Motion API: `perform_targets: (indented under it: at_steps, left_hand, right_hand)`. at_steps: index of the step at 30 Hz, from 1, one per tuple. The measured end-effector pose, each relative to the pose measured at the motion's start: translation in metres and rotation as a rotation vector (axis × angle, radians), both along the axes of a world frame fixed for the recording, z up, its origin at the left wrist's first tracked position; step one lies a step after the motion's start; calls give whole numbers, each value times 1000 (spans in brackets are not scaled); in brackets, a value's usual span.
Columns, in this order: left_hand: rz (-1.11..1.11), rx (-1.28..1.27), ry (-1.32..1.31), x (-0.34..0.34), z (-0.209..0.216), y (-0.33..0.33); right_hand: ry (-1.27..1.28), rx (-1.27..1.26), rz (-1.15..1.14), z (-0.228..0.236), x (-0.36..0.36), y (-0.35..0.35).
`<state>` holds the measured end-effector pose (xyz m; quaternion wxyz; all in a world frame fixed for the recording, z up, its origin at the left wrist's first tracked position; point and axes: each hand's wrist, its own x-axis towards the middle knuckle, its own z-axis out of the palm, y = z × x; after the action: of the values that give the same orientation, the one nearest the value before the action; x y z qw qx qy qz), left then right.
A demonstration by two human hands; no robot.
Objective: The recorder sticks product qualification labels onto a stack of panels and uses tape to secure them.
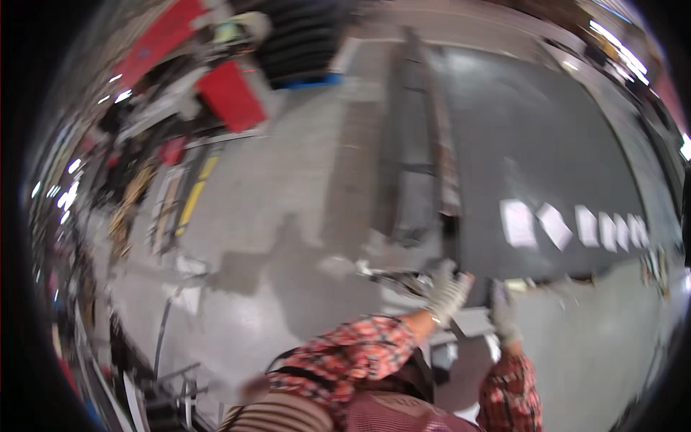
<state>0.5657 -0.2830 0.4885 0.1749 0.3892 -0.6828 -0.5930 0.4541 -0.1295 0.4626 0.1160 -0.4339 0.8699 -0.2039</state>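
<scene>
My left hand (448, 297), in a pale work glove, reaches to the near left corner of a large dark grey flat surface (547, 137). Its fingers and thumb look apart, and I make out nothing between them. My right hand (506, 318), also gloved, is at the near edge of that surface, a little to the right. Motion blur smears its fingers, and a dark patch shows at their tips. Several white paper sheets (518, 224) lie in a row across the surface's near part.
Along the left side of the dark surface runs a long grey metal piece (417, 144). A yellow strip (194, 198) lies on the floor to the left. Red panels (232, 97) and a black stack (299, 39) stand far left, with a person (241, 29) nearby.
</scene>
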Motion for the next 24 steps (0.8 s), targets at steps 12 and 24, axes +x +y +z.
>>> perform_targets:
  at_steps: [12,24]
  left_hand:
    - [-66,498,-95,70,22,78]
    - [110,-594,-78,-23,-19,-74]
  right_hand:
    - [-283,82,-180,96,70,58]
    - [77,176,-88,137,111,4]
